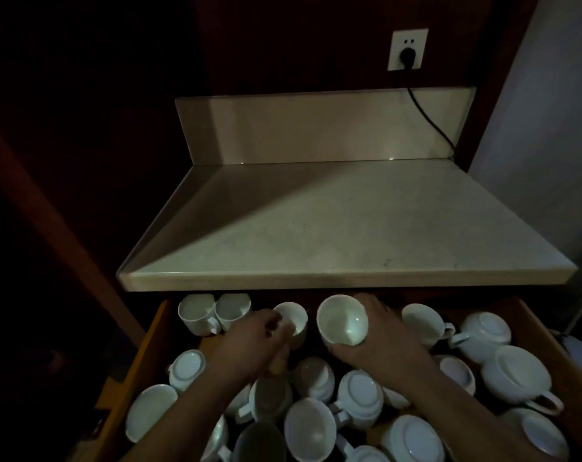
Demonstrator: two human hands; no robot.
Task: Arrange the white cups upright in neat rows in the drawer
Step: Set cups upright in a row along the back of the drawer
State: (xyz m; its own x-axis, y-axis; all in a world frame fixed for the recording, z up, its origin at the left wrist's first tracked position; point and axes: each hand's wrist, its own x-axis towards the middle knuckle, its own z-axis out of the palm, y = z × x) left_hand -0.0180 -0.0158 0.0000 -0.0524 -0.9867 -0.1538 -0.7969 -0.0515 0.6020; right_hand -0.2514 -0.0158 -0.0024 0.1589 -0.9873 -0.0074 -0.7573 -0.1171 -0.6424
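1 tilted cup (342, 320) is being clasped by the right grip (382, 335); 1 upright cup (294, 316) by the left grip (256, 338).

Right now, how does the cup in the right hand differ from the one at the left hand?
The right cup is held up and tipped, mouth toward the camera; the left cup stands upright in the drawer's back row. The right hand wraps the right cup's side; the left hand pinches the left cup's near rim. Both are white and empty.
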